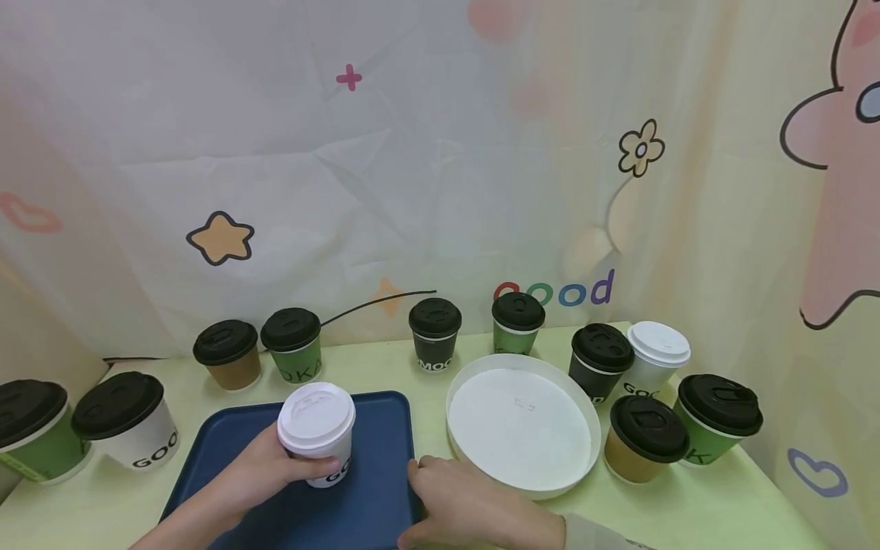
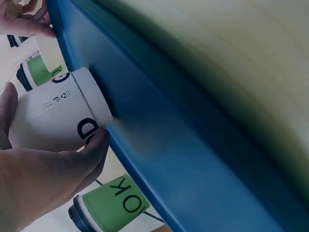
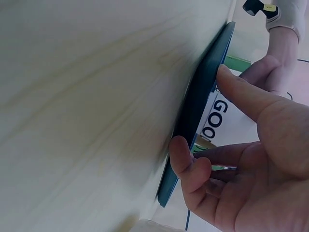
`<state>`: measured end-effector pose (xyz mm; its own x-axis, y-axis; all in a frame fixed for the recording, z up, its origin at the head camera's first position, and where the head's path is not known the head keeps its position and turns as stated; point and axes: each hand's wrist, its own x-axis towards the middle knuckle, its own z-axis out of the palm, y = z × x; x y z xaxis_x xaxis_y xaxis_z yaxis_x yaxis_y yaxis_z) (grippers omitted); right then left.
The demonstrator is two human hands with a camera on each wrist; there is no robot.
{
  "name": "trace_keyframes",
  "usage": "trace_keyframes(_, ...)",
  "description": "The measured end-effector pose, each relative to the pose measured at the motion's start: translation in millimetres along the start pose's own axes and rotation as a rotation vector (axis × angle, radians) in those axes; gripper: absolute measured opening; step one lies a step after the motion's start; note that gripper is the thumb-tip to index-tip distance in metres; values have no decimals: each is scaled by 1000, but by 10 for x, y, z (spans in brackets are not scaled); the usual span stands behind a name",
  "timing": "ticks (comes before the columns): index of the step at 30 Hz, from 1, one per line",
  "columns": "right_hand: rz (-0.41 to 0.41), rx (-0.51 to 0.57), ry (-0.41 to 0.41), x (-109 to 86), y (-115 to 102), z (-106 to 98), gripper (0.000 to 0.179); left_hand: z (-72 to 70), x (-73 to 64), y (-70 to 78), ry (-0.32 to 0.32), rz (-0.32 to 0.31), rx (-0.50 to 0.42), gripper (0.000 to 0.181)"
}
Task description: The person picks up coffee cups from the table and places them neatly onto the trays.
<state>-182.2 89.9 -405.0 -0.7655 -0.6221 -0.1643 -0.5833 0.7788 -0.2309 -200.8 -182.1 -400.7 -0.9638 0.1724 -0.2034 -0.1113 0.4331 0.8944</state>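
Your R hand (image 1: 470,496) is nearest the cam: thumb & fingertips touch the R edge of the blue rectangular tray (image 1: 381,435), but can't tell if it's gripping or just bracing. Your L hand (image 1: 271,467) grips the white-lidded paper cup (image 1: 319,431), thumb & fingers round its body, approx. upright over the tray. Can't tell if its base touches the tray floor.

Step in hand is prob. placing that cup on the tray w/ R steadying; a lift-off would look much the same. If placing, next move calls for lowering it level till the base sits flat, then loosening L fingers w/o tipping it.

FYI, round white tray (image 1: 522,412) is just beside your R hand, w/ a tan cup (image 1: 642,439) near its R rim. Behind the blue tray: brown cup (image 1: 230,355) & green "OKA" cup (image 1: 294,344), both black-lidded. White black-lidded cup (image 1: 131,420) stands L of the tray, so mind your L elbow.
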Motion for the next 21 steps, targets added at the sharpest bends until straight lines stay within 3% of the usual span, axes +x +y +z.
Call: trace_keyframes(21,-13,-21,27,-5,-11,7,77,140,320,109,12,103,-5,85)
